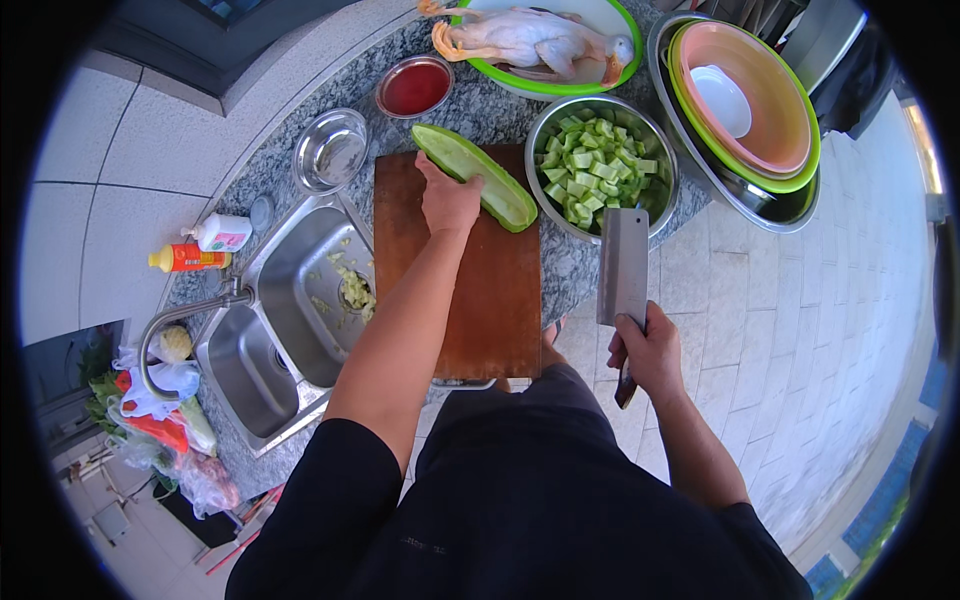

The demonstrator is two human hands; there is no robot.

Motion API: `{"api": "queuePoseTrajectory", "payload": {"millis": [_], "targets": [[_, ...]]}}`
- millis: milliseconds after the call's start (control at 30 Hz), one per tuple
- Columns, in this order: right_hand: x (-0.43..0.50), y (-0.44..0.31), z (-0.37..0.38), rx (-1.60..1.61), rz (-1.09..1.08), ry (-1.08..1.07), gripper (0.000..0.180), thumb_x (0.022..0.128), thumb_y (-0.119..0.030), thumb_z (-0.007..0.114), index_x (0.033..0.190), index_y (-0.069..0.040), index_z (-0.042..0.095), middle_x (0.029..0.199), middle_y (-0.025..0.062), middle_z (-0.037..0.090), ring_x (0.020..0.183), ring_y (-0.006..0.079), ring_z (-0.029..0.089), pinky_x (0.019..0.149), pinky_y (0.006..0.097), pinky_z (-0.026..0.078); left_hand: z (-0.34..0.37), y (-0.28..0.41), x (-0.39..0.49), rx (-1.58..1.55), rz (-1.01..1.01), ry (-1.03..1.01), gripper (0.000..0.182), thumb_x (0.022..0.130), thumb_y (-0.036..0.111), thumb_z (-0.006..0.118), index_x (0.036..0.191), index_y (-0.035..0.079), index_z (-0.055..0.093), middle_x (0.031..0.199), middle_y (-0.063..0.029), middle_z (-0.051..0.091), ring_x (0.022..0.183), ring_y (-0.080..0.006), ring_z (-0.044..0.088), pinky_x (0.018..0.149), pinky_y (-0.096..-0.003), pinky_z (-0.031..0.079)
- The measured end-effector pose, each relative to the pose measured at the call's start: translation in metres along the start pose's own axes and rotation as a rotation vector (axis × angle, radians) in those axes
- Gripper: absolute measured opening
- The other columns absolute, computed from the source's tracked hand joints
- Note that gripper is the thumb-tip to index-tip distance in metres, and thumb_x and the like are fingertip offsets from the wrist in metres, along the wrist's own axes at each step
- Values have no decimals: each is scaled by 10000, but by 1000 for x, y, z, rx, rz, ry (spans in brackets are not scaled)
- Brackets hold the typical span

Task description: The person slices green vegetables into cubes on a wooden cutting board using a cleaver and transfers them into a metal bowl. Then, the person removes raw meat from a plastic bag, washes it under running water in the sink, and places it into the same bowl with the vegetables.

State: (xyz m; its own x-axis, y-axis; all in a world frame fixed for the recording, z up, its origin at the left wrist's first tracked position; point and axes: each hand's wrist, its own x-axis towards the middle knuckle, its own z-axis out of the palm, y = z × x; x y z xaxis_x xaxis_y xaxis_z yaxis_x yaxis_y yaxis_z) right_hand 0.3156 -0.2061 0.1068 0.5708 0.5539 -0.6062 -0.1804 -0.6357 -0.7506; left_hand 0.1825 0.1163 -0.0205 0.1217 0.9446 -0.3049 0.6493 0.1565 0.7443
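A hollowed half of a long green gourd lies slantwise across the far end of a brown wooden cutting board, cut face up. My left hand grips it around its near-left side. Off the board's right edge, my right hand holds a cleaver by its dark handle, blade pointing away from me. The blade's far end overlaps the near rim of a steel bowl in view; I cannot tell whether they touch. Green gourd chunks fill much of that bowl.
A plucked duck lies in a green-rimmed basin. Nested basins stand at far right. Red liquid fills a small bowl beside an empty-looking metal bowl. Scraps sit in the double sink; bottles and bagged vegetables are left.
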Motion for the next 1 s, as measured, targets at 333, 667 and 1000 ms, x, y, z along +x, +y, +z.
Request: {"api": "queuePoseTrajectory", "payload": {"millis": [333, 667, 1000], "targets": [[22, -36, 94, -673, -726, -173, 300, 1015, -199, 665, 1206, -1, 547, 929, 270, 752, 821, 486, 737, 745, 585, 593, -79, -121, -75, -200, 28, -68, 588, 913, 94, 720, 1488, 55, 604, 978, -109, 769, 677, -212, 728, 511, -340, 558], [37, -51, 210, -761, -833, -213, 244, 1040, -204, 610, 1157, -7, 527, 1003, 257, 746, 854, 471, 751, 763, 567, 615, -85, -127, -110, -156, -31, -88, 624, 1001, 288, 692, 1573, 84, 547, 916, -144, 767, 819, -328, 744, 740, -451, 579], [46, -30, 230, -831, -897, -178, 248, 1033, -197, 634, 1166, -17, 528, 1009, 220, 746, 832, 431, 766, 736, 532, 632, -98, -113, -113, -88, 11, -112, 561, 1011, 313, 673, 1508, 73, 575, 902, -192, 763, 890, -438, 754, 803, -543, 584]]}}
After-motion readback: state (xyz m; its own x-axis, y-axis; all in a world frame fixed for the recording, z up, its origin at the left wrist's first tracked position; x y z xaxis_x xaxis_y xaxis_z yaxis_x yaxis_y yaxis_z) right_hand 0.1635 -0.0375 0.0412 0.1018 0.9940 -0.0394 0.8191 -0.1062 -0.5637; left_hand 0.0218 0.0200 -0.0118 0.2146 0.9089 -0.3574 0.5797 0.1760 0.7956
